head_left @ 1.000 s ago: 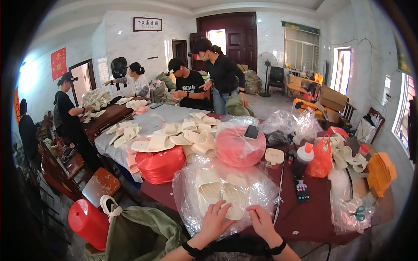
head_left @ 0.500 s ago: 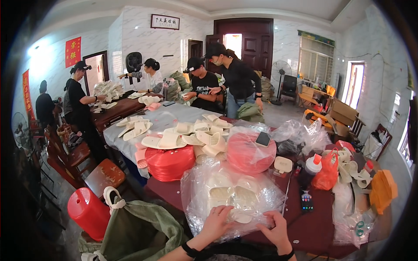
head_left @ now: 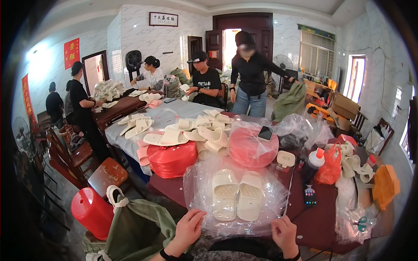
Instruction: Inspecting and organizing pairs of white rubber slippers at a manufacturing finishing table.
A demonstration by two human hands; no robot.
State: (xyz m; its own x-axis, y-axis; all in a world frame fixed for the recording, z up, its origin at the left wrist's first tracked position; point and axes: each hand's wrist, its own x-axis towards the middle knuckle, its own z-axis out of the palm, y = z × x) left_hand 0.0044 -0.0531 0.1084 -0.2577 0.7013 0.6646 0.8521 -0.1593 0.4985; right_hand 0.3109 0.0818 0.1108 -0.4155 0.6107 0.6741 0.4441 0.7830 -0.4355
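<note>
A pair of cream slide slippers [head_left: 225,195] lies side by side, soles down, inside a clear, crinkled plastic bag [head_left: 198,182] on the dark red tabletop [head_left: 320,222]. The left hand [head_left: 188,229] and right hand [head_left: 284,235] sit at the bag's near corners, fingers curled in narrow; whether they pinch the film, I can't tell. Half a second ago both hands were closer together, the left against the slippers; now they're spread apart and the pair shows whole.

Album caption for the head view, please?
Cream slippers amid clear plastic, the left hand and right hand at its near side.
</note>
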